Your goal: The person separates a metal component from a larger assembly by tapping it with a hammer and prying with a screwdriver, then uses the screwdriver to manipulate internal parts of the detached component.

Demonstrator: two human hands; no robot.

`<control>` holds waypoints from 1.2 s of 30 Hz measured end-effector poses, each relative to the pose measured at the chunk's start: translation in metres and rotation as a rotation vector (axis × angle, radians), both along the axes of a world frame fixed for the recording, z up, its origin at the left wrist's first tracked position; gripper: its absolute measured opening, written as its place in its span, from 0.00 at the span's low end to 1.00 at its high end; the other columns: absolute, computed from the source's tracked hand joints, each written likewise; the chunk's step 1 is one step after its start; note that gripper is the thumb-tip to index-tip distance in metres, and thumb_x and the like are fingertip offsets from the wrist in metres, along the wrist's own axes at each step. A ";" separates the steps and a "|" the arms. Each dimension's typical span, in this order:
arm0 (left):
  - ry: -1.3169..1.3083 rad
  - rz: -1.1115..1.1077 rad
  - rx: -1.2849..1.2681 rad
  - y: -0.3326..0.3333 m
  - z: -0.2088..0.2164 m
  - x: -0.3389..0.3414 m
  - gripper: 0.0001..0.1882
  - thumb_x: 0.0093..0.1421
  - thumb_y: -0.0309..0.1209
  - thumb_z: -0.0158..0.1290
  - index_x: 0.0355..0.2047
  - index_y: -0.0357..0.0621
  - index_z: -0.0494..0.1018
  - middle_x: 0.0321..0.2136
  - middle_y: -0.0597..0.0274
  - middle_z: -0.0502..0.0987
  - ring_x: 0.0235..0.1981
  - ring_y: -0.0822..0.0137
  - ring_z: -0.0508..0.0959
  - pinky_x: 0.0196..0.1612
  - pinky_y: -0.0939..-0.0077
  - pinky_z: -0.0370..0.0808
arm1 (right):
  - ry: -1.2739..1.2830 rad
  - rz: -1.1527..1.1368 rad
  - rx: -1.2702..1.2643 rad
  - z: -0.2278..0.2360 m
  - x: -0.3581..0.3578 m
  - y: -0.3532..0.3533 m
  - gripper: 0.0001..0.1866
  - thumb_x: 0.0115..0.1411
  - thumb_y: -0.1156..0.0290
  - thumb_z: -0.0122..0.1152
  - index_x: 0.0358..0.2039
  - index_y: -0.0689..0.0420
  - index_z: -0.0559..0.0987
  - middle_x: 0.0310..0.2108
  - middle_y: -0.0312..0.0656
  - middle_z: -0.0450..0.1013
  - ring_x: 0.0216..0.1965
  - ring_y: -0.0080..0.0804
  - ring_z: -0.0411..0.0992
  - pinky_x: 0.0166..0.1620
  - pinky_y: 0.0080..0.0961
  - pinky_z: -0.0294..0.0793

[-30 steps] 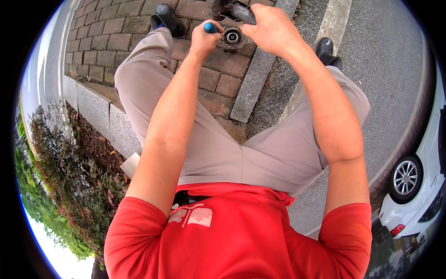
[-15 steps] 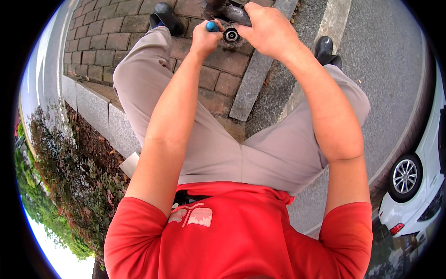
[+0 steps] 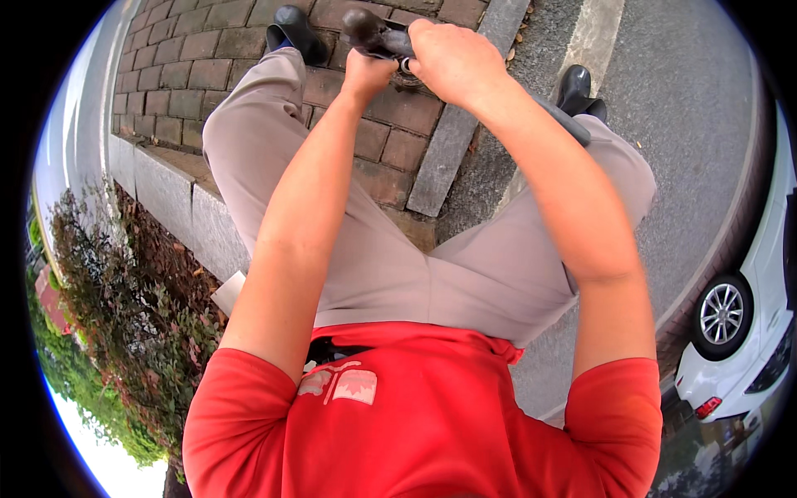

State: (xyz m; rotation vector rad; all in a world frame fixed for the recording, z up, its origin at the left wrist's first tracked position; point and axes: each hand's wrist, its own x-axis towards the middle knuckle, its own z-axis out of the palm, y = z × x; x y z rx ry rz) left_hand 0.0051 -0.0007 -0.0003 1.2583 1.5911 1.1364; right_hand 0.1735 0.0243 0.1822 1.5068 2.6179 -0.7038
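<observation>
My right hand (image 3: 455,60) is closed round the handle of a dark metal hammer (image 3: 365,29), whose worn, rounded head lies over the top of my left hand. The handle's grey end shows beyond my right forearm. My left hand (image 3: 368,75) is closed low beside the head, on a blue-ended hand tool. The hammer head now covers that blue end, and the tool's kind cannot be made out. Between my hands a small part of a round metal piece (image 3: 404,66) shows near the paving; most of it is hidden.
Brick paving (image 3: 386,153) lies between my legs, bordered by a grey kerb strip (image 3: 448,158). Black shoes (image 3: 297,33) stand on either side. To the right are asphalt and a white car (image 3: 739,357); shrubs (image 3: 124,307) grow behind a stone kerb at left.
The hammer head has swung down and left over my left hand, covering the blue tool end and most of the round piece. My right hand has moved slightly left.
</observation>
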 end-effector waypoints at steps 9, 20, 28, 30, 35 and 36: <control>-0.282 0.201 -0.179 0.006 0.015 -0.004 0.08 0.49 0.17 0.59 0.31 0.39 0.75 0.28 0.62 0.79 0.28 0.68 0.79 0.30 0.72 0.77 | 0.007 -0.062 -0.010 -0.002 0.016 0.005 0.14 0.58 0.65 0.63 0.39 0.61 0.78 0.38 0.52 0.80 0.43 0.49 0.78 0.47 0.44 0.78; -0.555 0.498 -0.374 0.009 0.013 -0.018 0.13 0.51 0.12 0.55 0.34 0.41 0.70 0.34 0.54 0.78 0.34 0.57 0.82 0.30 0.63 0.83 | 0.038 -0.115 -0.057 -0.010 0.023 0.012 0.15 0.58 0.63 0.63 0.39 0.62 0.80 0.39 0.53 0.79 0.44 0.51 0.78 0.47 0.45 0.78; -0.468 0.194 -0.196 0.010 0.017 -0.015 0.17 0.46 0.09 0.54 0.35 0.40 0.72 0.33 0.57 0.78 0.37 0.62 0.81 0.38 0.68 0.80 | 0.173 -0.134 -0.052 -0.012 0.027 0.020 0.17 0.55 0.63 0.62 0.38 0.66 0.77 0.37 0.58 0.78 0.43 0.56 0.77 0.48 0.46 0.75; -0.461 0.185 -0.208 0.008 0.015 -0.015 0.17 0.46 0.09 0.55 0.35 0.39 0.72 0.33 0.57 0.78 0.37 0.62 0.81 0.38 0.68 0.80 | 0.154 -0.130 -0.030 -0.013 0.027 0.021 0.18 0.55 0.63 0.62 0.38 0.66 0.78 0.37 0.58 0.78 0.43 0.56 0.77 0.48 0.46 0.75; -0.377 0.119 -0.197 0.009 0.013 -0.012 0.17 0.45 0.10 0.56 0.36 0.38 0.72 0.33 0.58 0.79 0.37 0.63 0.81 0.38 0.70 0.80 | 0.133 -0.129 -0.032 -0.011 0.029 0.019 0.18 0.55 0.63 0.62 0.38 0.66 0.78 0.38 0.58 0.78 0.44 0.55 0.77 0.48 0.45 0.75; -0.364 0.114 -0.193 0.009 0.012 -0.012 0.17 0.45 0.10 0.56 0.36 0.38 0.72 0.32 0.58 0.79 0.37 0.63 0.81 0.39 0.71 0.80 | 0.129 -0.129 -0.050 -0.009 0.028 0.019 0.18 0.55 0.63 0.62 0.38 0.66 0.78 0.38 0.58 0.78 0.44 0.55 0.77 0.48 0.45 0.75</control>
